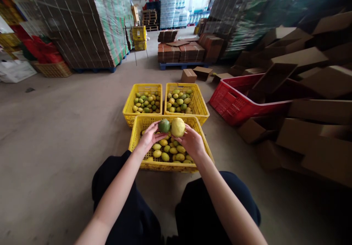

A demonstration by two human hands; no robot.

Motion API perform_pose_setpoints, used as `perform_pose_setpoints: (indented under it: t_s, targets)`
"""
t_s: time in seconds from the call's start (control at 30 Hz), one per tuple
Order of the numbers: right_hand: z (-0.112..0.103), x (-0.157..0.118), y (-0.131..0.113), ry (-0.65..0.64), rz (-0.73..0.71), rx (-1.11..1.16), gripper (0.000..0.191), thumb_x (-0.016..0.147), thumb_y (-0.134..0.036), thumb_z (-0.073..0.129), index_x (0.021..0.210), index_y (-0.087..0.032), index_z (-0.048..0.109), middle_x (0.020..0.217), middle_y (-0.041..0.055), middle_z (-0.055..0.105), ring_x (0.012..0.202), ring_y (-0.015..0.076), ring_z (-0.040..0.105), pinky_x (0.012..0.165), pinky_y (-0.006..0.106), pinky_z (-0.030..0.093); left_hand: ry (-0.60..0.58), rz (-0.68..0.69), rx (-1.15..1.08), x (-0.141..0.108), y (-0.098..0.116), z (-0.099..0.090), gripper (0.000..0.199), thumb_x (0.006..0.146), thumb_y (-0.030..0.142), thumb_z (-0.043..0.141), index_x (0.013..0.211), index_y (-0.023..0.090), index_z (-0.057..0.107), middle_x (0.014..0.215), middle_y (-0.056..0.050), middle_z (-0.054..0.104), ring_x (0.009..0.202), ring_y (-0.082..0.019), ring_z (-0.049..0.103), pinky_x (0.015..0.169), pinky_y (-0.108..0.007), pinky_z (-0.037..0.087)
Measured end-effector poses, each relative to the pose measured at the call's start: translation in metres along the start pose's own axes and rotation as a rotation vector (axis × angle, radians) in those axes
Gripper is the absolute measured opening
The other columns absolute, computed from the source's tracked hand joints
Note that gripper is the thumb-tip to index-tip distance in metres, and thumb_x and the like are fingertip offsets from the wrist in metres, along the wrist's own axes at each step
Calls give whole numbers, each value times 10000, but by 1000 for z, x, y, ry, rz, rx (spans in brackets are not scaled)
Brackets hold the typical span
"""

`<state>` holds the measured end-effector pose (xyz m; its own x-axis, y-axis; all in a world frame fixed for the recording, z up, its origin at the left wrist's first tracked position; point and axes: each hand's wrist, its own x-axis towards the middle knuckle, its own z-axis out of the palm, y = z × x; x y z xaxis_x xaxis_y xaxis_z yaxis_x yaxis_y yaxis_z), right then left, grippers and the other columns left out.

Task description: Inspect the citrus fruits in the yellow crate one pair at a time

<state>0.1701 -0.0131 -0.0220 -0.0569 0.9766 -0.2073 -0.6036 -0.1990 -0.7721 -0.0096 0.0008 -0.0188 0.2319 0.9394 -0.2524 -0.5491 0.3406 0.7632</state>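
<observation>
My left hand [150,135] holds a dark green fruit [164,126] between its fingers. Right beside it, my right hand [191,138] grips a larger pale yellow fruit [178,127]. Both fruits are held up over the front yellow crate [167,165], which contains several yellow and greenish fruits [165,157]. Behind that crate stand two more yellow crates, a left one [127,107] and a right one [202,107], each with several green and yellow fruits inside.
To the right are a red crate [233,105] and a heap of cardboard boxes [310,135]. Farther back, bundled cardboard [180,53] rests on a blue pallet [176,65]. A wrapped stack [79,25] rises at the back left. My knees flank the front crate's near side.
</observation>
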Motion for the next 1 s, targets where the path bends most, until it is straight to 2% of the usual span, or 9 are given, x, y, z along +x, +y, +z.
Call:
perform_pose_setpoints:
  t_s: [0.07, 0.17, 0.37, 0.5, 0.6, 0.73, 0.8, 0.9, 1.0]
  targets:
    - [3, -1, 0, 13, 6, 42, 339, 650, -297, 671, 986, -286, 629, 861, -5, 731, 834, 245, 691, 772, 424, 566, 36, 3, 26, -1, -1, 2, 176, 853, 252, 590, 1011, 181, 628, 905, -64, 708, 855, -222, 706, 912, -445, 537]
    - [8, -3, 3, 28, -1, 48, 353, 653, -300, 681, 1002, -275, 634, 912, -10, 729, 869, 235, 680, 785, 399, 570, 14, 17, 102, -2, -3, 3, 191, 839, 274, 623, 989, 157, 641, 944, -75, 714, 837, -208, 702, 898, -422, 550]
    - [18, -8, 12, 74, -57, -57, 340, 666, -397, 716, 969, -265, 633, 1021, -19, 679, 964, 220, 628, 711, 333, 583, 21, 18, 261, -6, -6, 7, 371, 678, 247, 790, 1006, 135, 658, 1047, -87, 687, 795, -196, 693, 874, -427, 558]
    - [20, -11, 22, 119, -94, -208, 459, 617, -389, 791, 1004, -264, 579, 940, -34, 659, 783, 167, 638, 614, 275, 559, 16, -9, 307, -9, -4, 8, 399, 625, 208, 823, 980, 123, 662, 1023, -86, 678, 760, -183, 686, 850, -438, 565]
    - [19, -10, 27, 209, -97, -230, 424, 632, -431, 781, 938, -244, 554, 770, -48, 635, 610, 129, 596, 478, 223, 482, -4, 10, 268, -8, -5, 8, 451, 644, 205, 812, 1059, 143, 646, 1073, -86, 663, 748, -166, 683, 821, -406, 575]
    - [22, -8, 26, 174, -32, -85, 325, 655, -435, 747, 793, -212, 554, 641, -49, 594, 508, 97, 527, 387, 186, 393, 21, -3, 151, -5, -5, 8, 427, 777, 301, 701, 1161, 154, 588, 934, -83, 697, 668, -159, 686, 715, -323, 583]
    - [24, -7, 24, 143, -1, 17, 280, 666, -411, 721, 772, -199, 572, 650, -32, 617, 506, 96, 530, 383, 184, 398, 52, -78, 55, -4, -2, 9, 358, 866, 372, 555, 1100, 107, 605, 786, -92, 697, 603, -159, 672, 635, -285, 574]
    - [25, -8, 20, 91, 6, 130, 224, 705, -398, 653, 770, -193, 591, 628, -5, 643, 451, 105, 517, 347, 195, 375, 75, -162, -93, -4, 4, 9, 445, 918, 418, 367, 950, 69, 642, 627, -94, 658, 505, -146, 625, 506, -239, 536]
    - [23, -9, 16, 34, 46, 185, 234, 741, -414, 576, 771, -184, 611, 612, 41, 668, 427, 132, 533, 336, 215, 382, 111, -181, -212, -6, 10, 9, 439, 909, 418, 367, 825, 87, 643, 577, -73, 630, 449, -116, 573, 433, -204, 495]
